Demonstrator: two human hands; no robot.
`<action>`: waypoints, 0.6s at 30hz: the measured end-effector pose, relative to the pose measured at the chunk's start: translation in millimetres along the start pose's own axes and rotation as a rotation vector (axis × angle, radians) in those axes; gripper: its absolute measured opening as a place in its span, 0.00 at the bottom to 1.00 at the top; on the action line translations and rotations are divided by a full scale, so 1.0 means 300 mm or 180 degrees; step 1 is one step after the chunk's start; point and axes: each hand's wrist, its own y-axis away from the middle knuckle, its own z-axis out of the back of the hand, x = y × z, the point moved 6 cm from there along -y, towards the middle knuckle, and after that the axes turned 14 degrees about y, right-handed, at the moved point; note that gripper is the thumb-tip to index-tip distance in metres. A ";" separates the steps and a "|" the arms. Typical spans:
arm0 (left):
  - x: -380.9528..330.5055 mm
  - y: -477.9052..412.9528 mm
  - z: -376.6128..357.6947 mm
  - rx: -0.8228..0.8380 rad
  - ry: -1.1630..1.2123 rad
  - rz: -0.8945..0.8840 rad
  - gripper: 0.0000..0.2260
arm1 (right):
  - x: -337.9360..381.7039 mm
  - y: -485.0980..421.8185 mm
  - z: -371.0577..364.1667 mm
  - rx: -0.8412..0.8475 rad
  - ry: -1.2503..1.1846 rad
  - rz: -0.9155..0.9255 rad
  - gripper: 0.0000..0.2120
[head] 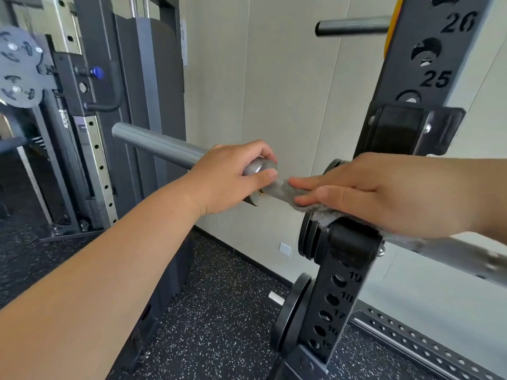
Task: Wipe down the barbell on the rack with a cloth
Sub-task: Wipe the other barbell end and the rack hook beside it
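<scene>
Cloth (323, 215) under right hand (384, 198) on barbell (164, 146)

The cloth (322, 213) lies mostly under the right hand (384, 198) — only a grey fringe shows. The barbell (450, 253) blurs toward the right edge and is cut off there; the left hand (227, 176) covers part of its sleeve.

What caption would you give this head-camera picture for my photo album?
Wiping down: the left hand grips the barbell while the right hand presses a grey cloth onto it at the rack.
</scene>
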 end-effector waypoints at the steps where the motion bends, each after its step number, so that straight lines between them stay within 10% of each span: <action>1: -0.003 -0.004 -0.005 -0.0076 -0.0025 0.0057 0.10 | -0.014 0.013 0.006 0.0003 0.0029 0.0027 0.33; 18: -0.010 -0.013 -0.020 -0.0601 -0.0218 0.0136 0.13 | 0.002 -0.018 -0.052 -0.1004 0.0563 0.0087 0.18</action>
